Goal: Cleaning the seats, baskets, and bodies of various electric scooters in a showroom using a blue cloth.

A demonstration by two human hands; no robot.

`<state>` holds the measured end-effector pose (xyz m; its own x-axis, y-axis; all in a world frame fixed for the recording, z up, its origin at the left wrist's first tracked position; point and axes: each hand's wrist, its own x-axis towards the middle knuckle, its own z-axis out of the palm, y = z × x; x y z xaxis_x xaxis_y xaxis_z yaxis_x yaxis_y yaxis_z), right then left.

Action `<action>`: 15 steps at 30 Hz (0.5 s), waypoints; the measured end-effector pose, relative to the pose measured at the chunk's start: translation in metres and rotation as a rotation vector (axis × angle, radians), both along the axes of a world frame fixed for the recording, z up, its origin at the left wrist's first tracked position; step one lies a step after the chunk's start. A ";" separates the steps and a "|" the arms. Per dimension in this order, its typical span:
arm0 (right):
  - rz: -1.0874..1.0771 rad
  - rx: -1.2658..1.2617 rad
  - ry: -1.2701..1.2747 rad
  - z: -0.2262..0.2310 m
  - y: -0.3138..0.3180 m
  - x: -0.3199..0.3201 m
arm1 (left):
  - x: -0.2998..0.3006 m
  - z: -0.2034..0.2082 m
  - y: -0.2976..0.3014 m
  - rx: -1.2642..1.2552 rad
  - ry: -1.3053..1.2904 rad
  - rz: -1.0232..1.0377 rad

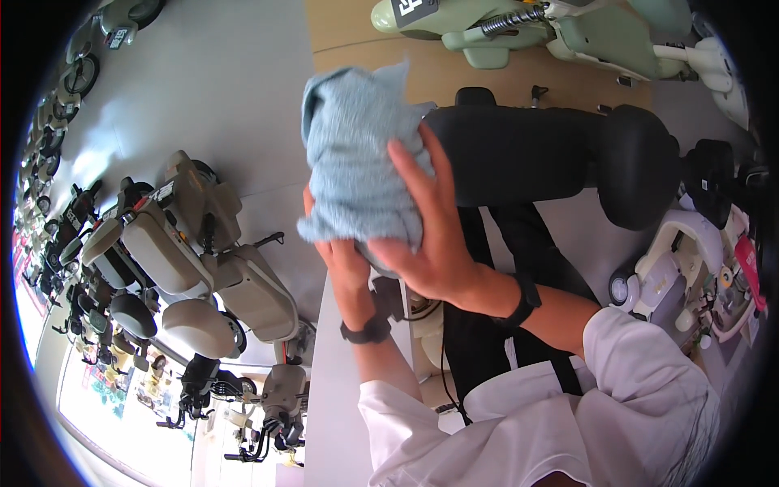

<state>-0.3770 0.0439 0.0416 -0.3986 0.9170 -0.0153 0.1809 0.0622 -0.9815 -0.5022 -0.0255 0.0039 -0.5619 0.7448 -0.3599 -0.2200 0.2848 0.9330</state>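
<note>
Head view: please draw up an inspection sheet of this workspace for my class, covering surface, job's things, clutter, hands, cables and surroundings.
Surface: pale flat panel beside the left forearm; grey floor beyond.
Job's things: light blue cloth, bunched; whether it wraps anything is unclear.
Clutter: red item at far right, kind unclear.
Hands: right hand grips the cloth's right side; left hand, partly hidden, holds its lower left.
Cables: thin black cord, ends unclear.
Surroundings: black padded seat, green scooter, beige scooters.
</note>
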 end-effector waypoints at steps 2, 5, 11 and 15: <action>-0.019 -0.049 -0.002 -0.002 0.013 -0.008 | -0.014 -0.006 0.018 0.030 -0.014 -0.100; -0.097 -0.194 0.044 -0.004 0.030 -0.018 | -0.031 -0.014 0.044 0.085 -0.152 -0.188; -0.114 -0.460 0.249 -0.022 0.071 -0.029 | -0.024 -0.037 0.065 -0.054 -0.755 0.059; -0.083 -0.561 0.355 -0.024 0.071 -0.025 | -0.020 -0.040 0.055 -0.032 -0.777 0.054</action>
